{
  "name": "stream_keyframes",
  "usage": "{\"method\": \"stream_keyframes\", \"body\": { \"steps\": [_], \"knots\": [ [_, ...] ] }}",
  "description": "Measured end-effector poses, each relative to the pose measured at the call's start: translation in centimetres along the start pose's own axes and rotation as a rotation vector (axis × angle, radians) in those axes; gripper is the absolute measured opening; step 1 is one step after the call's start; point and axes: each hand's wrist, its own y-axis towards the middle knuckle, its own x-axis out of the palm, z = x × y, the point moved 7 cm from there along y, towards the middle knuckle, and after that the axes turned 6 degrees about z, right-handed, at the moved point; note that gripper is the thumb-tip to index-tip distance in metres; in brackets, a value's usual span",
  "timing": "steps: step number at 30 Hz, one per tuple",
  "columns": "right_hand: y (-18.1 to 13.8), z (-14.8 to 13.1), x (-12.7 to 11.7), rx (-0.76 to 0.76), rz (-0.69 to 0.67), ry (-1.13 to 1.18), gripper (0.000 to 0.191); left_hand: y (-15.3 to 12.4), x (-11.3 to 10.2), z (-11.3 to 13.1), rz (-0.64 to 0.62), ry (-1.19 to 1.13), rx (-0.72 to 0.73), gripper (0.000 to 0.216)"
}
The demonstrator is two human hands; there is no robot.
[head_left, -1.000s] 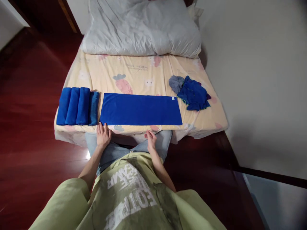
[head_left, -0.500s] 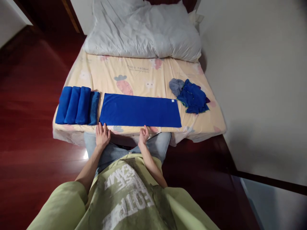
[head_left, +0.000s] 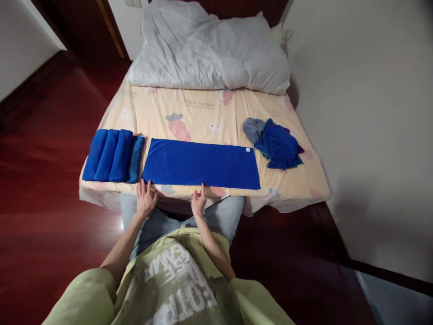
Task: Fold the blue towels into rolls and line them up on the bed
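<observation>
A blue towel point(head_left: 203, 164) lies flat in a long strip near the bed's front edge, a small white tag at its far right corner. My left hand point(head_left: 146, 198) rests at the towel's near left corner, fingers stretched out and apart. At the near edge, left of the strip's middle, my right hand point(head_left: 199, 201) touches the cloth with an extended index finger, the other fingers curled. Neither hand grips the towel. Left of it sit several folded blue towels point(head_left: 113, 155) side by side, the rightmost one flatter and duller.
On the right of the bed is a crumpled pile of blue cloths point(head_left: 279, 144) with a grey-blue cloth point(head_left: 253, 129) beside it. A bunched white duvet point(head_left: 213, 54) covers the far end of the patterned bed sheet point(head_left: 199, 122). A wall point(head_left: 358, 113) stands along the right.
The camera view has tilted, so the bed sits lower in the picture. My right hand has shifted slightly left along the towel's near edge; my left hand stays at the corner.
</observation>
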Motion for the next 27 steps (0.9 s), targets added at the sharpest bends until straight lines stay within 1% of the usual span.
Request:
{"method": "stream_keyframes", "body": {
  "steps": [2,3,5,7,9,12,13,15,18,21,24,27],
  "knots": [
    [-0.3,0.0,0.0,-0.026,-0.011,-0.02,0.07,1.5,-0.5,2.1,0.019,0.001,0.038,0.061],
    [-0.5,0.0,0.0,-0.032,-0.022,-0.029,0.071,2.6,-0.6,3.7,0.019,-0.006,0.082,0.057],
    [-0.7,0.0,-0.1,-0.038,-0.045,-0.048,0.072,5.7,-0.2,7.7,-0.011,-0.036,0.188,0.048],
    [-0.9,-0.1,-0.3,-0.044,-0.062,-0.07,0.072,9.9,0.9,12.2,-0.069,-0.07,0.282,0.04],
    [-0.9,-0.3,-0.6,-0.043,-0.074,-0.09,0.071,14.8,2.8,16.3,-0.15,-0.073,0.332,0.039],
    [-0.7,-0.6,-1.1,-0.035,-0.1,-0.118,0.072,21.8,6.7,21.7,-0.272,-0.046,0.349,0.039],
    [-0.6,-0.7,-1.2,-0.03,-0.107,-0.128,0.071,23.7,8.1,23.2,-0.3,-0.035,0.351,0.038],
    [-0.4,-0.7,-1.3,-0.012,-0.113,-0.139,0.07,26.5,11.0,25.8,-0.368,0.018,0.361,0.039],
    [0.0,-0.3,-1.2,0.022,-0.11,-0.135,0.067,28.3,15.0,28.0,-0.471,0.123,0.361,0.039],
    [0.0,0.1,-1.2,0.03,-0.11,-0.124,0.065,28.9,17.9,28.9,-0.548,0.172,0.396,0.036],
    [0.0,0.3,-1.2,0.023,-0.119,-0.127,0.062,29.8,19.4,28.8,-0.569,0.194,0.41,0.034],
    [-0.1,0.4,-1.3,0.019,-0.131,-0.14,0.06,30.8,20.2,28.2,-0.604,0.203,0.401,0.034]
  ]
}}
